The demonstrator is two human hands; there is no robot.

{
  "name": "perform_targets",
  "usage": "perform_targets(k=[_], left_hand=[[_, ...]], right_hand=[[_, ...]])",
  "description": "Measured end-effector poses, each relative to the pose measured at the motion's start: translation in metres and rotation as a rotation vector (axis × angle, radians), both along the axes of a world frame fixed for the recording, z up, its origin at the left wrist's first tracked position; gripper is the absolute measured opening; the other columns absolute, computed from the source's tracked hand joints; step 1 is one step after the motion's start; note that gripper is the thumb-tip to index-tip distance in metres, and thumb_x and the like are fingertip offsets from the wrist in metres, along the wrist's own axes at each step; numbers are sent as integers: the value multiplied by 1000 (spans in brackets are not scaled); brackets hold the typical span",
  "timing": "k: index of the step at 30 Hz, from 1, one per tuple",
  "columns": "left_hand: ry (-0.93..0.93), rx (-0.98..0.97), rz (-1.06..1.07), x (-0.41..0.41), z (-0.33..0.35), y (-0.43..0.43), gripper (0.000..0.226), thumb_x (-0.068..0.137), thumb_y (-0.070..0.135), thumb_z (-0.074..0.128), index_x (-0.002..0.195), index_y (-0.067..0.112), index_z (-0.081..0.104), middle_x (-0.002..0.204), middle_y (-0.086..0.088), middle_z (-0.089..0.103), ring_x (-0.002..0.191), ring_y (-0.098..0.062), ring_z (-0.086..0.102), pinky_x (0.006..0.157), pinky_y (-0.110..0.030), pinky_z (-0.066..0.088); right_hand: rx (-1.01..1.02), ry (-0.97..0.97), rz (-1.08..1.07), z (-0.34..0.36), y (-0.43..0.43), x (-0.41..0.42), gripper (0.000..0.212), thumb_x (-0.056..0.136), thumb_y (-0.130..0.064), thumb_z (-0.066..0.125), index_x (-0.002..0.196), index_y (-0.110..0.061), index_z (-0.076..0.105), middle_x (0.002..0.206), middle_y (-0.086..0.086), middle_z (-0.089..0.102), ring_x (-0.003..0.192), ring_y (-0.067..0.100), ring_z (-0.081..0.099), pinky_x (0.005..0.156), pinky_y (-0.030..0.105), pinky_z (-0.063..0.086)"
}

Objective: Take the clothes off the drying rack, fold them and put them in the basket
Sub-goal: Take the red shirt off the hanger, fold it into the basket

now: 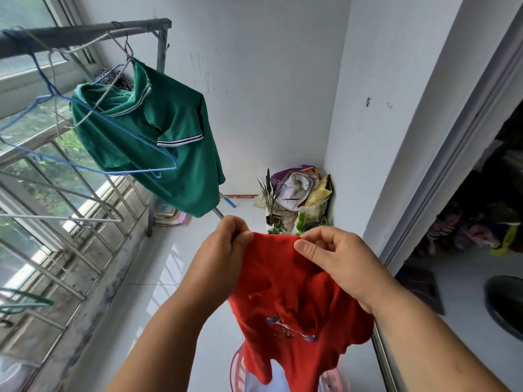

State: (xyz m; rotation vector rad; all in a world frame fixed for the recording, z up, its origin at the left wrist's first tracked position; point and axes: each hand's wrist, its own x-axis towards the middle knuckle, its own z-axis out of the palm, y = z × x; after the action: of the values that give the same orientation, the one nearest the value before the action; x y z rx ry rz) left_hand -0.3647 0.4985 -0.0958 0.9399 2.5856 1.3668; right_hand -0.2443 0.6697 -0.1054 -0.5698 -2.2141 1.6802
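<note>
A red shirt (285, 301) with a printed patch hangs in front of me, held up by its top edge. My left hand (223, 250) pinches the left corner of that edge, and my right hand (331, 258) pinches the right corner. Under the shirt, at the bottom of the view, a red-rimmed basket (236, 369) is partly hidden. A green polo shirt (167, 142) with white-striped trim hangs on a wire hanger from the dark rack bar (85, 35) at the upper left.
An empty blue hanger (113, 142) and other bare hangers dangle from the bar. A barred window (56, 222) runs along the left. Bags and a potted plant (297, 199) fill the far corner. A sliding door frame (424, 193) stands on the right.
</note>
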Motion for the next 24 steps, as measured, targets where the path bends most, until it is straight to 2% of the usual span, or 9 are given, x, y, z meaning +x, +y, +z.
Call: perform_targets(k=[3,5,7,11,16,17,20,22,24], left_hand=[[-39,90,168,-14,0,-7,10,99,22,50,89,19,52,75,3,54,66,-14,46,62,-33,40],[-77,127,256,-29,-1,-17,11,99,24,50,91,18,54,77,-2,56,69,-19,48,65,-38,43],[-77,119,313,-41,-1,-27,14,99,26,51,87,20,54,74,-2,56,66,-20,48,63,-38,43],[-65,62,347,-48,1,-37,13,98,27,52,87,21,56,71,-1,57,63,-20,49,57,-33,39],[-104,40,299,-46,-2,-39,13,97,28,54,87,22,57,72,1,58,61,-16,49,53,-31,39],[-117,45,287,-46,-3,-41,14,97,29,54,85,23,57,70,2,57,60,-16,48,53,-30,38],[-176,73,213,-45,-1,-46,12,92,31,63,82,25,62,68,3,60,60,-14,51,55,-31,43],[-241,91,138,-40,6,-49,7,79,35,75,81,32,69,69,2,67,61,-10,60,59,-31,51],[-279,81,92,-35,12,-50,16,63,41,78,78,38,72,72,3,72,64,-7,65,63,-30,56]], right_hand=[[-5,-21,45,-5,16,7,50,58,-62,79,93,-28,69,67,-11,45,64,4,45,68,21,42],[-30,-83,111,-7,25,14,62,46,-71,82,91,-31,70,75,-8,51,72,5,50,75,25,45],[-35,-161,147,-10,30,18,65,38,-68,87,91,-34,70,84,-4,61,80,8,57,82,31,50],[69,-242,27,-16,34,16,30,65,-33,89,90,-33,72,91,-3,74,86,13,68,88,40,55],[17,-137,-124,-17,34,14,4,79,-29,79,80,-29,75,80,-2,75,77,18,70,80,39,54],[3,-108,-141,-16,34,13,2,81,-30,77,80,-30,75,79,-3,76,78,19,70,81,38,54],[-41,-17,-204,-15,34,11,13,84,-36,70,84,-25,76,79,-7,75,81,16,68,82,34,52],[-50,21,-224,-15,36,10,15,89,-35,65,86,-22,73,73,-13,71,77,9,62,77,26,48],[-58,17,-205,-16,38,11,18,93,-34,60,87,-21,71,71,-12,68,78,8,60,77,27,46]])
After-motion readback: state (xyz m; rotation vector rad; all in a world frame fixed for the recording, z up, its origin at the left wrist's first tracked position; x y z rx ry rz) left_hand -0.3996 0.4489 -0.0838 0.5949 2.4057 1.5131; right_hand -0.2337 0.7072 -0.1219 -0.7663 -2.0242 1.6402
